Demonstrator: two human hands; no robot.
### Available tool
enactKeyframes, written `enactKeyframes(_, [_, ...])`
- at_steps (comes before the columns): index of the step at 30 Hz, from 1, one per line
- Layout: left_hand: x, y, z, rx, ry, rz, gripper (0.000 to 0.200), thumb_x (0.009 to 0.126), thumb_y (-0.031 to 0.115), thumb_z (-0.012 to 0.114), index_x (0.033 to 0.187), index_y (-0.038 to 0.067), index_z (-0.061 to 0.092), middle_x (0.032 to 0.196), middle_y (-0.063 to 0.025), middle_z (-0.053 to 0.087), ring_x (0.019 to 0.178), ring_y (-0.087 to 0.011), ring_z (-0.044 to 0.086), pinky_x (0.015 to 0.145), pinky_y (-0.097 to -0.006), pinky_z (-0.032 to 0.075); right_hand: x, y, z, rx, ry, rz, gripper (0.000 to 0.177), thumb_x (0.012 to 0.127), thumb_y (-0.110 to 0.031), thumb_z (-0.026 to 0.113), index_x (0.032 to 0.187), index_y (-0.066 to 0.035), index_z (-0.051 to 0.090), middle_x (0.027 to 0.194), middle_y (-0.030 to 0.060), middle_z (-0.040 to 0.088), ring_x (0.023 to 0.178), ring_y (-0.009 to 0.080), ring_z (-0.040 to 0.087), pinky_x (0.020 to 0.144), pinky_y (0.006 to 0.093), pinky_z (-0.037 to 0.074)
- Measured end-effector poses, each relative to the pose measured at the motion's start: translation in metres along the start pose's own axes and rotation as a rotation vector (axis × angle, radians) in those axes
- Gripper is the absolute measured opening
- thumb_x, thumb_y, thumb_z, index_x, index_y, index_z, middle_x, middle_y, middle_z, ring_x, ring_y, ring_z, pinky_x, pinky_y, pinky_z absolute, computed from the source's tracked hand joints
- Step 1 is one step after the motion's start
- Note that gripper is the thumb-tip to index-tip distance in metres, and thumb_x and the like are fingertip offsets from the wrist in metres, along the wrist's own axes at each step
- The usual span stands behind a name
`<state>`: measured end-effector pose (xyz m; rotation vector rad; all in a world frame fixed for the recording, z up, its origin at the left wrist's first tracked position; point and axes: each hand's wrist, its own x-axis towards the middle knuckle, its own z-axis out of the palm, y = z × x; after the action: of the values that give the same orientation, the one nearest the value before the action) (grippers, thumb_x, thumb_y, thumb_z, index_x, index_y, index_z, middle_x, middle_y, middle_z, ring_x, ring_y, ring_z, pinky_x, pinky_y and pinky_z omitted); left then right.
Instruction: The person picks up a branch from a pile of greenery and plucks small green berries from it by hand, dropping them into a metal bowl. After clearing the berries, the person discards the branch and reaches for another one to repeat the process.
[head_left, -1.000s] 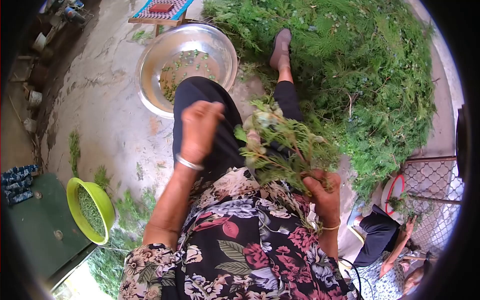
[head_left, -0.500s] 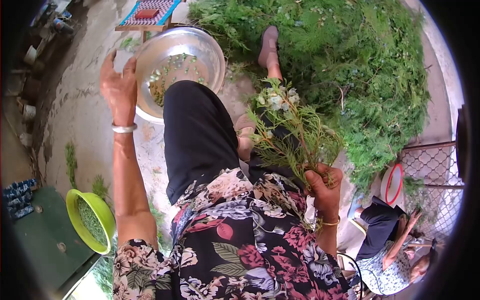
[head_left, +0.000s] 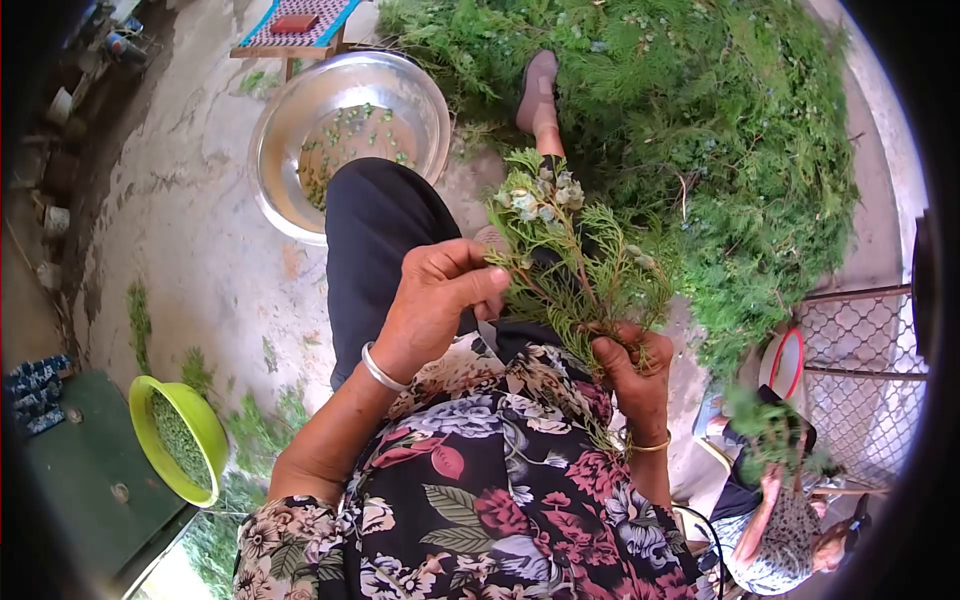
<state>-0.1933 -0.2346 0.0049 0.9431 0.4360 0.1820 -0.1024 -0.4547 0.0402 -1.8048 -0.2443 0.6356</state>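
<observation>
My right hand (head_left: 635, 372) is closed around the stem of a leafy conifer branch (head_left: 590, 270), held up above my lap. Pale blue-green cones (head_left: 545, 200) cluster near the branch's tip. My left hand (head_left: 440, 295), with a silver bangle on the wrist, meets the left side of this branch. Its thumb and forefinger are pinched together at a side sprig; what sits between them is too small to make out. Beyond my knee, a wide metal basin (head_left: 275, 150) holds a scatter of small green cones (head_left: 365, 130).
A large heap of cut conifer branches (head_left: 720, 150) covers the ground ahead and right. A yellow-green bowl (head_left: 140, 400) of green bits stands at left by a dark green surface (head_left: 90, 480). Another person (head_left: 770, 530) sits at lower right, holding greenery, near a red-rimmed basin (head_left: 790, 362).
My left hand has come from beside the metal basin to the branch, its fingers going from spread to pinched. My right hand keeps its hold. The other person has lifted some greenery.
</observation>
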Motion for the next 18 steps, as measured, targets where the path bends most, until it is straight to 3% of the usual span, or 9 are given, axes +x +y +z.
enactKeyframes(5, [0.003,-0.008,-0.004,0.278,0.232,0.162,0.007,0.084,0.006,0.063,0.085,-0.001,0.062,0.070,-0.0039,0.062,0.059,-0.0093,0.056,0.054,-0.0208,0.044,0.001,0.002,0.006,-0.090,-0.109,-0.155,0.016,0.084,-0.010,0.069,0.094,0.002,0.070,0.065,-0.0011,0.061,0.053,0.0044,0.051,0.046,0.0204,0.040])
enactKeyframes(7, [0.011,0.000,-0.007,0.188,0.526,0.207,0.009,0.086,0.008,0.061,0.084,-0.001,0.061,0.067,-0.0047,0.061,0.059,-0.0103,0.056,0.055,-0.0221,0.044,0.000,0.002,0.003,-0.129,-0.125,-0.187,0.015,0.084,-0.010,0.068,0.094,0.002,0.070,0.063,-0.0017,0.060,0.051,0.0043,0.051,0.046,0.0210,0.040])
enactKeyframes(9, [0.017,0.007,-0.046,-0.026,0.494,0.233,0.010,0.087,0.007,0.056,0.090,-0.002,0.058,0.075,-0.0086,0.062,0.067,-0.0150,0.059,0.058,-0.0252,0.046,0.000,0.002,-0.005,-0.158,-0.093,-0.115,0.015,0.085,-0.011,0.068,0.094,0.002,0.070,0.063,-0.0021,0.060,0.051,0.0043,0.051,0.046,0.0204,0.041])
enactKeyframes(12, [-0.001,0.030,-0.043,-0.124,0.371,0.220,0.012,0.084,0.002,0.054,0.094,-0.004,0.058,0.084,-0.0122,0.063,0.070,-0.0165,0.060,0.056,-0.0258,0.046,-0.002,0.001,-0.010,-0.080,-0.045,0.050,0.016,0.085,-0.011,0.068,0.095,0.002,0.069,0.062,-0.0025,0.059,0.051,0.0039,0.051,0.046,0.0198,0.041])
enactKeyframes(14, [-0.011,0.034,-0.025,-0.044,0.197,0.158,0.019,0.080,-0.001,0.054,0.098,-0.006,0.058,0.091,-0.0146,0.063,0.072,-0.0170,0.059,0.053,-0.0262,0.046,-0.001,0.001,-0.007,-0.081,-0.030,0.059,0.016,0.085,-0.011,0.068,0.095,0.002,0.069,0.061,-0.0029,0.058,0.051,0.0036,0.051,0.046,0.0196,0.041])
enactKeyframes(16, [-0.018,0.034,-0.008,0.099,0.128,0.029,0.019,0.077,0.001,0.062,0.094,-0.006,0.061,0.082,-0.0097,0.065,0.066,-0.0123,0.057,0.052,-0.0232,0.045,0.001,0.002,-0.003,-0.083,-0.021,0.065,0.016,0.085,-0.011,0.068,0.095,0.002,0.069,0.061,-0.0033,0.058,0.050,0.0032,0.051,0.046,0.0195,0.041])
enactKeyframes(17, [-0.019,0.034,0.002,0.205,0.109,-0.024,0.018,0.076,0.002,0.065,0.092,-0.006,0.063,0.078,-0.0070,0.065,0.062,-0.0105,0.056,0.053,-0.0224,0.044,0.002,0.005,-0.001,-0.115,-0.062,-0.027,0.016,0.085,-0.011,0.068,0.095,0.002,0.069,0.060,-0.0027,0.058,0.050,0.0038,0.051,0.046,0.0199,0.042])
enactKeyframes(18, [-0.014,0.015,0.008,0.390,0.130,0.194,0.018,0.076,0.004,0.068,0.091,-0.005,0.063,0.073,-0.0057,0.064,0.058,-0.0087,0.054,0.051,-0.0229,0.043,0.003,0.006,0.000,-0.148,-0.102,-0.118,0.016,0.085,-0.011,0.068,0.095,0.002,0.068,0.060,-0.0021,0.058,0.049,0.0043,0.052,0.046,0.0203,0.042])
